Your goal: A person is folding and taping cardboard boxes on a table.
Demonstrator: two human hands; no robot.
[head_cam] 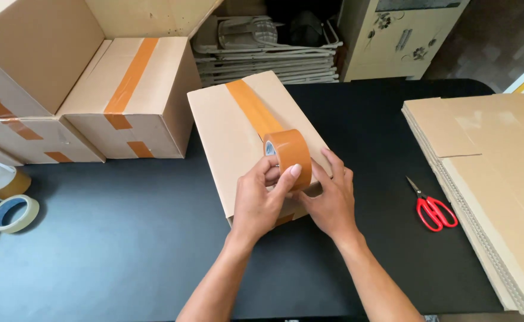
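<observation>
A closed cardboard box (226,131) lies on the black table (125,238) in front of me. A strip of brown tape (251,107) runs down the middle of its top from the far edge. My left hand (262,200) grips the brown tape roll (290,154) at the box's near end, thumb across the roll's face. My right hand (330,197) lies flat on the box top beside the roll, fingers spread, pressing the near right part of the lid.
Red-handled scissors (431,209) lie right of the box. A stack of flat cardboard sheets (488,179) fills the right side. Taped boxes (125,95) are stacked at the far left. Another tape roll (13,213) sits at the left edge. Folded chairs (268,53) stand behind the table.
</observation>
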